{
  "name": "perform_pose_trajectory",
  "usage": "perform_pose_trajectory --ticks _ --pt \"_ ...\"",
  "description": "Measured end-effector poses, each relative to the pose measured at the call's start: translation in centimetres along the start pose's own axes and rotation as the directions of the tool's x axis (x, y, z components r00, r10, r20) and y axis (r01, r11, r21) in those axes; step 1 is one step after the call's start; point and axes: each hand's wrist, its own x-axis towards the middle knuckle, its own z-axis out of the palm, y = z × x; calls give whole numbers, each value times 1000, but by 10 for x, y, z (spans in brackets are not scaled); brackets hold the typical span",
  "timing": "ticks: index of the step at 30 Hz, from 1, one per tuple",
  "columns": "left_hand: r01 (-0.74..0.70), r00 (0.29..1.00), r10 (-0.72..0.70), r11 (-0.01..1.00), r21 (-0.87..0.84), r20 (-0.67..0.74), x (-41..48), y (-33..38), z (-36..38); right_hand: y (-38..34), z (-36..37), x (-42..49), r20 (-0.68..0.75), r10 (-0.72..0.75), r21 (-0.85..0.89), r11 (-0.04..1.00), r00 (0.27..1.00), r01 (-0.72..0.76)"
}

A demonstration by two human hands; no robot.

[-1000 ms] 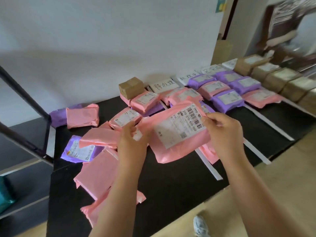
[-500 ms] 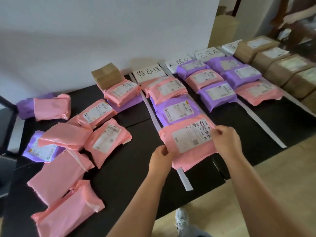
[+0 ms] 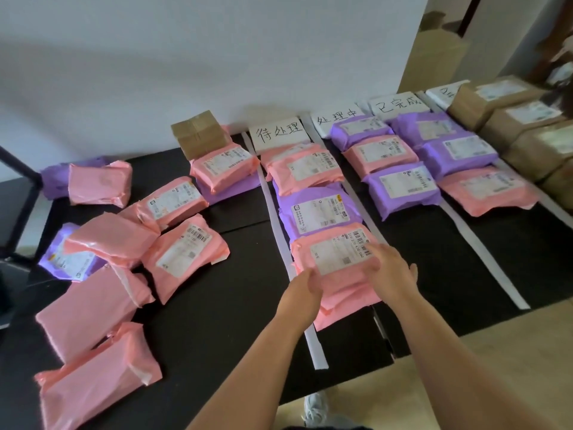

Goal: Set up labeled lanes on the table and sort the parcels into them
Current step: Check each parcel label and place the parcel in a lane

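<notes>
Lane label (image 3: pixel 441 94), 2 o'clock: writing half hidden behind brown box (image 3: pixel 471 107). Carton (image 3: pixel 559 184), 3 o'clock: cut by edge. Parcel print (image 3: pixel 317 211): illegibly small.

Soft, even daylight, rather dim, with no hard glare anywhere. The white wall (image 3: pixel 155 57) is brightest high up and carries a broad grey shadow band lower down. The black desk (image 3: pixel 217 321) swallows detail and shows almost no cast shadows. The left hand (image 3: pixel 305 285) and right hand (image 3: pixel 392 270) are lightly smeared. Small print on the pink parcel (image 3: pixel 335 252) they touch is unreadable, though its barcode shows. Cardboard boxes (image 3: pixel 527 144) at the right edge are blurred and stretched. White tape strips (image 3: pixel 483 252) fan outward with the wide lens.
</notes>
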Motion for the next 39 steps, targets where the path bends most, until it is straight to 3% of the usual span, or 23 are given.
perform_pose_trajectory --ticks 5,9,12,21,27,30,33,36,39 --pt "-73 997 74 995 65 -20 -1 -3 2 4 0 2 -20 -35 6 999 999 35" --pt "-53 988 50 998 -19 -143 -4 -10 -8 -9 -6 -1 -153 -47 19 999 987 50" --pt "14 974 -42 992 -125 -222 -10 -18 -26 -27 -9 -7 -241 -115 95 985 964 141" --pt "64 806 -267 926 -372 -529 -52 -110 -116 -122 20 -52 -287 -331 157 909 899 385" --pt "125 688 -441 855 -504 -577 -91 -197 -167 -186 83 -112 -67 -422 144 892 904 428" --pt "247 613 -538 826 -506 -579 -118 -240 -189 -219 126 -151 69 -445 122 892 893 435" --pt "259 538 -527 846 -466 -658 -151 -288 -201 -246 169 -190 175 -478 57 878 861 476" --pt "295 551 -539 840 -455 -637 -170 -324 -203 -259 201 -211 236 -472 -4 873 849 487" --pt "355 608 -560 826 -439 -563 -181 -361 -208 -269 228 -224 295 -424 -91 880 856 466"
